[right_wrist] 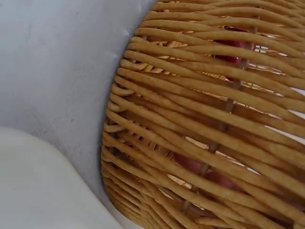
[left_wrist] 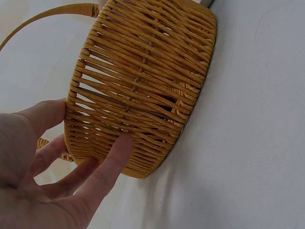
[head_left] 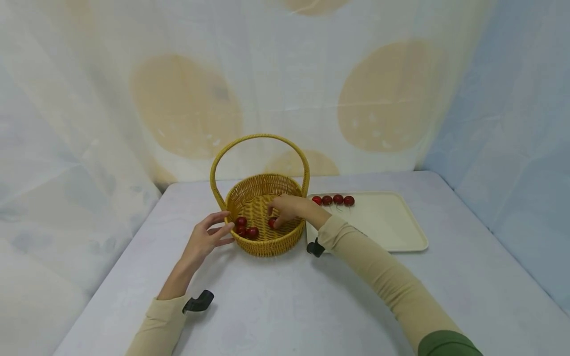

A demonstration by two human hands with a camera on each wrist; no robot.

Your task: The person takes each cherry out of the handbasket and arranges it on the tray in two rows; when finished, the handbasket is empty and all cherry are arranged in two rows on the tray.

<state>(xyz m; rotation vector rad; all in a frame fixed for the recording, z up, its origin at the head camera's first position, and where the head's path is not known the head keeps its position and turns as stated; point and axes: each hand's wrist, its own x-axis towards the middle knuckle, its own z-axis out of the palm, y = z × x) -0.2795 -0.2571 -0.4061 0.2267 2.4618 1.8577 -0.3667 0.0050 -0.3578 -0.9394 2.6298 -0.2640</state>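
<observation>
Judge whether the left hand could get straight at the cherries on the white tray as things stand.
Probably not: the basket and the right hand lie between the left hand and those cherries.

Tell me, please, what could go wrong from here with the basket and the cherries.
The cherry at the right hand might slip, as a firm grip is not plainly visible. The basket could shift or tip if the left hand pushes its side. The right sleeve crosses the tray in the head view, so a bump could set the row of cherries rolling.
</observation>
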